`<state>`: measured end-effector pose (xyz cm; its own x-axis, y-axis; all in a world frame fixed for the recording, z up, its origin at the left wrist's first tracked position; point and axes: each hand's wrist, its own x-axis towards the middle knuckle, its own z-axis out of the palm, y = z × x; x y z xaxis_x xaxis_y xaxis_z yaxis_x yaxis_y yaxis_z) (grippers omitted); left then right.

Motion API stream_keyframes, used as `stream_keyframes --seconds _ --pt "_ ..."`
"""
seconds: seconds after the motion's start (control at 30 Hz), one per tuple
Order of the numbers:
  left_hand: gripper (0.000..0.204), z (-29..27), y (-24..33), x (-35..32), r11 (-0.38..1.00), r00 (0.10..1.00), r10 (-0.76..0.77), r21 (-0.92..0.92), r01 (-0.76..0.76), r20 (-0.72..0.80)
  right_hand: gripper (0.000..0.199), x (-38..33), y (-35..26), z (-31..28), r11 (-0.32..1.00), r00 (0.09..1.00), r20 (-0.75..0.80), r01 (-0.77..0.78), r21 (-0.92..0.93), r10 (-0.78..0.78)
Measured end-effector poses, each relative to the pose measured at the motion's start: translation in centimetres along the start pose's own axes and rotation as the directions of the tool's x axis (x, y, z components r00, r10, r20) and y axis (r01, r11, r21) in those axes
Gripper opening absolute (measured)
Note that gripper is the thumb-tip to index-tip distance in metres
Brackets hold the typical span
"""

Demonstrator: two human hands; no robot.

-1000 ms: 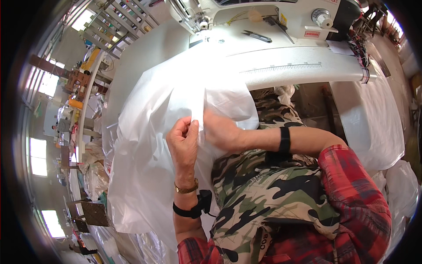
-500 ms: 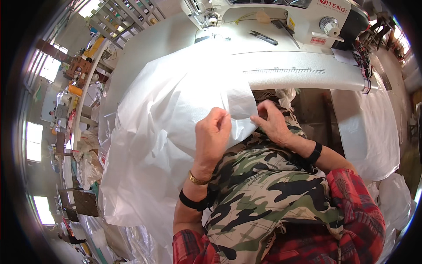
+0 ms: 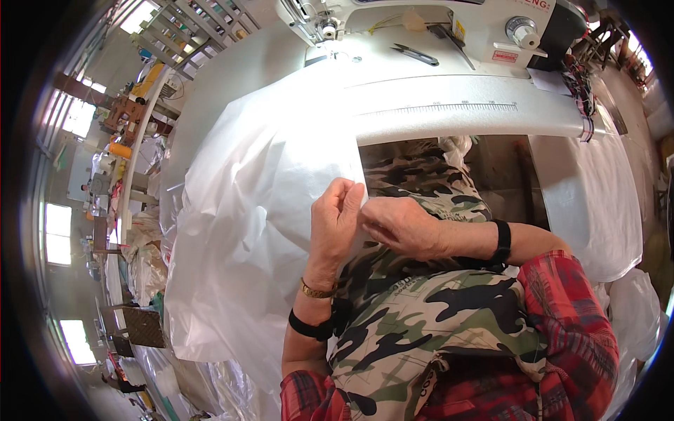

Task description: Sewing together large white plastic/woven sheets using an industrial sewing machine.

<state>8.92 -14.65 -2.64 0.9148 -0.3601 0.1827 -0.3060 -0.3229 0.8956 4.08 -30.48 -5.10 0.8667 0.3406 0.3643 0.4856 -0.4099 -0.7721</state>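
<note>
- Pinching the right-hand edge of a white plastic sheet (image 3: 239, 238) between thumb and forefinger, your left hand (image 3: 338, 219) works just above the lap.
- Beside it, almost fingertip to fingertip, your right hand (image 3: 406, 226) curls in with bent fingers at the same edge; whether it grips the sheet, you cannot tell from this view, as its fingertips are hidden.
- Your white sheet spreads from near the needle area of an industrial sewing machine (image 3: 484, 28), across the front of a pale worktable (image 3: 239, 70) and down in creased folds to the left of your lap.
- Bright lamplight washes out the far end of the sheet under the machine's head.
- Behind the printed ruler scale (image 3: 449, 107) on the table, a pair of dark thread snips (image 3: 415, 55) lies near a slim, dark-handled tool (image 3: 458, 46).
- Across your lap and torso lies a camouflage-print apron (image 3: 449, 302), worn with red plaid sleeves (image 3: 572, 316); a gold-toned wristwatch (image 3: 317, 289) circles your left wrist, and each forearm wears a black strap (image 3: 503, 242).
- To your right, well apart from both hands, more white sheeting (image 3: 593, 210) hangs in a smooth layer.
</note>
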Motion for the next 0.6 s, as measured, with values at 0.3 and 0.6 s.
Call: stream_keyframes --seconds 0.3,0.6 --pt "0.011 -4.7 4.0 1.0 0.977 0.999 0.02 0.213 -0.012 -0.033 0.027 4.6 4.9 2.6 0.767 0.878 -0.101 -0.347 0.541 0.468" --pt "0.007 -6.0 7.2 2.8 0.486 0.84 0.178 0.697 -0.528 0.512 0.021 10.8 3.1 10.2 0.929 0.924 0.225 0.245 0.276 -0.31"
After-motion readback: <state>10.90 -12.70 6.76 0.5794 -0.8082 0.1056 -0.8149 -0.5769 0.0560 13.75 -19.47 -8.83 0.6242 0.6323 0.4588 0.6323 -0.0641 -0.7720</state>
